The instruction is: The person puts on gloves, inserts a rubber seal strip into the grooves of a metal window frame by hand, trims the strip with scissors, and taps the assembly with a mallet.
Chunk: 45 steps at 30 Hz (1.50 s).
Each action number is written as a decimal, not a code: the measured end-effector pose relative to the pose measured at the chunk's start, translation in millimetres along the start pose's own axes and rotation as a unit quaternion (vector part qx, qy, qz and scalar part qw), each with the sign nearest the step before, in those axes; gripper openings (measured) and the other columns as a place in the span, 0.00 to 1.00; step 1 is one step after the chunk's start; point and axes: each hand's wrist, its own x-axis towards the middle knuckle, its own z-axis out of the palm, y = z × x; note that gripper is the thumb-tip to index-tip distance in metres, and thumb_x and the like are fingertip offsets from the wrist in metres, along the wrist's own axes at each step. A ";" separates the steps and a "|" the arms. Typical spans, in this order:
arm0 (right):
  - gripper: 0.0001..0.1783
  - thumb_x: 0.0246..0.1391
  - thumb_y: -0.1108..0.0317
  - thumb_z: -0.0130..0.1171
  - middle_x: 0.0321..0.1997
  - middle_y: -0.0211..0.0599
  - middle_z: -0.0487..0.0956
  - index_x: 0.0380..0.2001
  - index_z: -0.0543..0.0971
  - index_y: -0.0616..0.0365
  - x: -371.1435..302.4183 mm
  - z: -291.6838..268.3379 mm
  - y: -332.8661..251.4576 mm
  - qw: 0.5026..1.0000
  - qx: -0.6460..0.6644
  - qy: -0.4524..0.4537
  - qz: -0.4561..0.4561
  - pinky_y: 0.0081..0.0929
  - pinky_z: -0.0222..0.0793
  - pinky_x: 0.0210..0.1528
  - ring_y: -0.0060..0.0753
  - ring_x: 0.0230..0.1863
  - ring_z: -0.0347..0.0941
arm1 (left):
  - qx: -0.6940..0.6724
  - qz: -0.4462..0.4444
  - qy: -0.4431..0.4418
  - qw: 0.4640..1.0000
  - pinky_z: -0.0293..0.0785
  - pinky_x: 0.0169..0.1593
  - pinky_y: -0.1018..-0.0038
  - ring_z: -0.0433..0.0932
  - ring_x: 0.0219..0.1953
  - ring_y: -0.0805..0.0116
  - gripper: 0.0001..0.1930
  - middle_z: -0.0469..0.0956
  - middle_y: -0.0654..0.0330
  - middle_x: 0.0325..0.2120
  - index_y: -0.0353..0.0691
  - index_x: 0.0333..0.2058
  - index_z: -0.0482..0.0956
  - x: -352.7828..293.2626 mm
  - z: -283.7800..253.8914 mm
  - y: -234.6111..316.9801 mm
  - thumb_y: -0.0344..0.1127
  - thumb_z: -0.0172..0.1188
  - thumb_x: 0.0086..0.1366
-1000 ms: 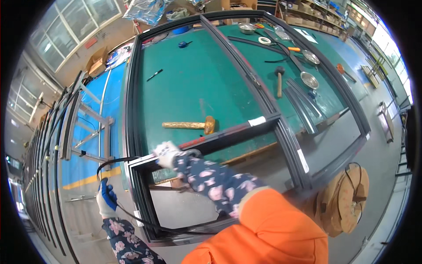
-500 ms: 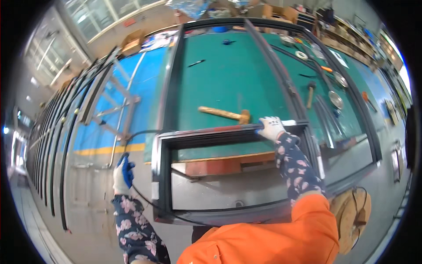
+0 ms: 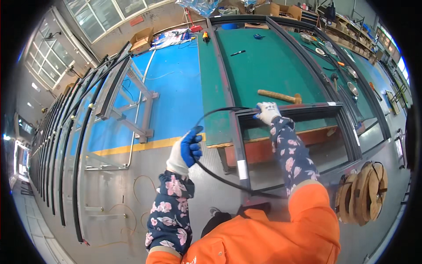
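On the green table point(image 3: 259, 66) is lying a black frame point(image 3: 350, 132), its near part past the edge, w/ a black strip point(image 3: 220, 178) curving along its L side. A hammer point(image 3: 278, 95) lies behind the crossbar point(image 3: 307, 108); R hand point(image 3: 267, 113) is over the bar, can't tell if gripping, L hand's point(image 3: 187, 152) fingers are closed around the strip.

1. And here's the left hand point(image 3: 187, 149), gloved white with blue fingers, held low and nearer the body, fingers curled in!
2. Left forearm point(image 3: 169, 211), dark and floral-sleeved, stands steep beneath it.
3. Right hand point(image 3: 267, 113), farther forward, palm down, its white-gloved back on show!
4. Right forearm point(image 3: 292, 154) stretches ahead, slanting leftward from an orange-clad upper arm point(image 3: 314, 207).
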 end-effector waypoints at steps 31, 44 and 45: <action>0.24 0.47 0.59 0.65 0.47 0.36 0.81 0.50 0.79 0.51 -48.7 -135.4 -70.9 0.968 0.007 0.089 0.235 0.45 0.64 0.61 0.49 0.51 0.74 | 0.741 0.322 -0.284 0.516 0.76 0.37 0.63 0.83 0.32 0.53 0.17 0.86 0.57 0.29 0.49 0.48 0.83 299.6 120.3 100.0 0.41 0.57 0.62; 0.38 0.56 0.41 0.54 0.44 0.53 0.83 0.55 0.71 0.66 21.9 -32.4 -126.3 0.596 0.084 0.164 0.782 0.47 0.72 0.50 0.56 0.46 0.80 | 0.404 0.088 -0.672 0.614 0.70 0.28 0.80 0.76 0.20 0.72 0.19 0.76 0.58 0.15 0.33 0.51 0.77 427.3 210.2 54.3 0.39 0.47 0.71; 0.36 0.56 0.43 0.55 0.42 0.54 0.83 0.53 0.72 0.67 35.4 -27.6 -107.3 0.581 0.087 0.143 0.796 0.47 0.73 0.49 0.56 0.44 0.80 | 0.408 0.106 -0.700 0.576 0.70 0.28 0.80 0.76 0.20 0.71 0.19 0.76 0.59 0.15 0.32 0.52 0.77 423.5 215.0 57.1 0.39 0.46 0.72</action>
